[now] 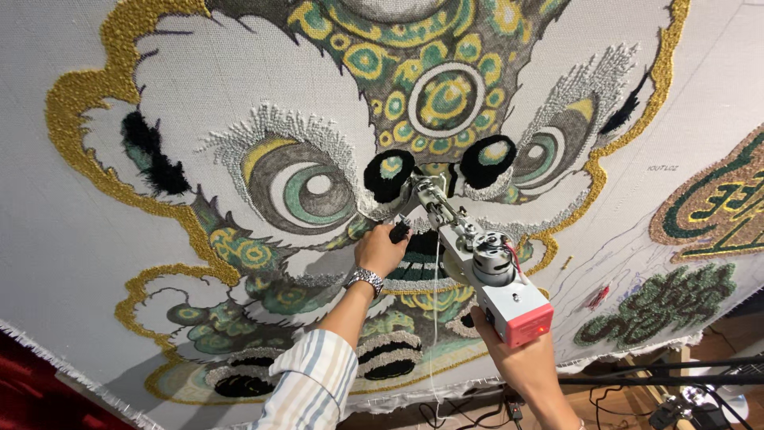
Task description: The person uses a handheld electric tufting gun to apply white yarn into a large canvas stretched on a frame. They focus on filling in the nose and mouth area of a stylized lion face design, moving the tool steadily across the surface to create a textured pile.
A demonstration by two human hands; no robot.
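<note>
I press the tufting gun (477, 259) against the stretched cloth (72, 231). My left hand (380, 248) is curled tight round its black front handle (399, 232), and my right hand (509, 346) grips underneath the back. It looks heavy and hard, so I hold both ends.

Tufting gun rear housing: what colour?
Red end on the tufting gun, head view.

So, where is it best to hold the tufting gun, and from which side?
Hold the tufting gun at two places: the black front handle, taken from its left as the left hand does, and the rear grip under the red-ended body, from below as the right hand does. The long body probably needs both.
</note>
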